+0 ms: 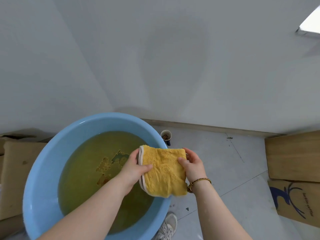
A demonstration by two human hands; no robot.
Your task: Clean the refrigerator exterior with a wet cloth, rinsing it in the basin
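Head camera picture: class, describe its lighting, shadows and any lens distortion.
Head view: soft, even light; a faint broad shadow on the white wall; a blown-out bright patch top right; wide-angle bending bows the skirting board behind the round blue plastic basin; the yellow terry cloth is sharp.

- The left hand grips the left edge of the cloth. Its thumb lies across the front face, and the other fingers are hidden behind the fabric.
- The right hand holds the right edge, thumb pressed on the front and fingers curled round the back near the top corner.
- Both hands sit at about the same height, palms turned toward each other, with the cloth spread between them.
- The left forearm is bare and reaches in from the lower left.
- The right forearm is bare and rises from the bottom edge, right of centre.
- A braided bracelet circles the right wrist.
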